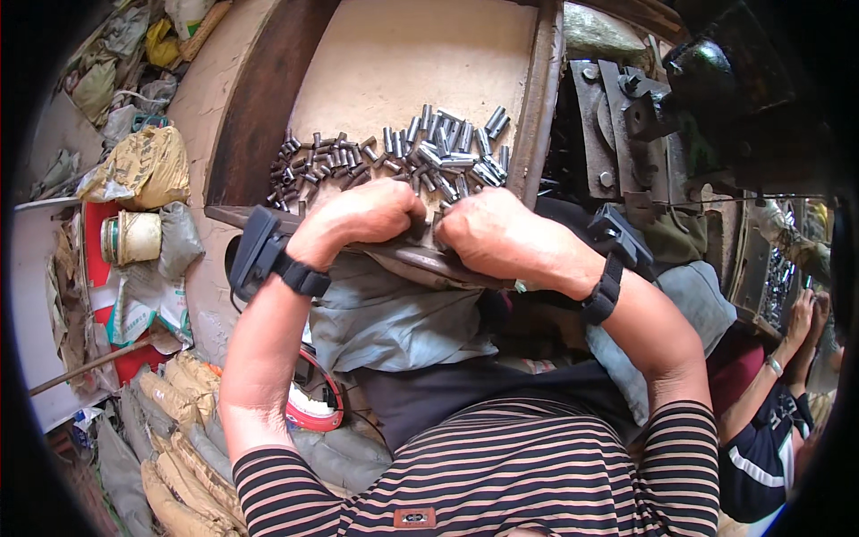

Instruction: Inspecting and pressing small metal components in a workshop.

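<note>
Gripping or not, we cannot tell: our left hand (376, 211) and right hand (497, 234) curl inward, contact hidden, at the near edge of the brown wooden-walled tray (268, 98), presumably because grey cylindrical metal pieces (416, 152) lie heaped inside, within reach.

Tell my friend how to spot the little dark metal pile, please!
Find the wooden-sided tray in front of the striped shirt. Inside, just beyond the left hand, lies the dark metal pile. Its pieces look shorter and duller than the shiny cylinders on its right.
</note>
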Demonstrator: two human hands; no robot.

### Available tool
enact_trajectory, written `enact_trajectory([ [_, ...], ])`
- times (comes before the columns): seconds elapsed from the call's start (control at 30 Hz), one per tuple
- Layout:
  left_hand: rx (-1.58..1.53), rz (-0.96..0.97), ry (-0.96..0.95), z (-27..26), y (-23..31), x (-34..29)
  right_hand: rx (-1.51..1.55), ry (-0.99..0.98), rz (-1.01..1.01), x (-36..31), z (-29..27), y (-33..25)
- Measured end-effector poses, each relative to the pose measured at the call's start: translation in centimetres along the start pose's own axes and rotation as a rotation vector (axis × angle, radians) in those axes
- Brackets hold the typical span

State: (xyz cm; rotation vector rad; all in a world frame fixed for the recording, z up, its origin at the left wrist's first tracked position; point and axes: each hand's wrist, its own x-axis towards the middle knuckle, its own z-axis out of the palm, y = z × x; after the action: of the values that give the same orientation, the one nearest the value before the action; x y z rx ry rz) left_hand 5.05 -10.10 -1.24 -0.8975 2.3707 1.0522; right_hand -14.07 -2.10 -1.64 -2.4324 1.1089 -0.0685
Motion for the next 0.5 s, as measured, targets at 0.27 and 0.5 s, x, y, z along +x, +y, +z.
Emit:
enact_trajectory([
  [0.27,-0.225,-0.067,0.265,-0.4,-1.7,-2.1,-0.04,-0.029,-0.022,-0.9,-1.8,0.2],
  [0.5,0.388,-0.48,0.134,-1.6,-1.1,-3.5,0.065,0.237,-0.022,-0.3,-0.3,1.2],
])
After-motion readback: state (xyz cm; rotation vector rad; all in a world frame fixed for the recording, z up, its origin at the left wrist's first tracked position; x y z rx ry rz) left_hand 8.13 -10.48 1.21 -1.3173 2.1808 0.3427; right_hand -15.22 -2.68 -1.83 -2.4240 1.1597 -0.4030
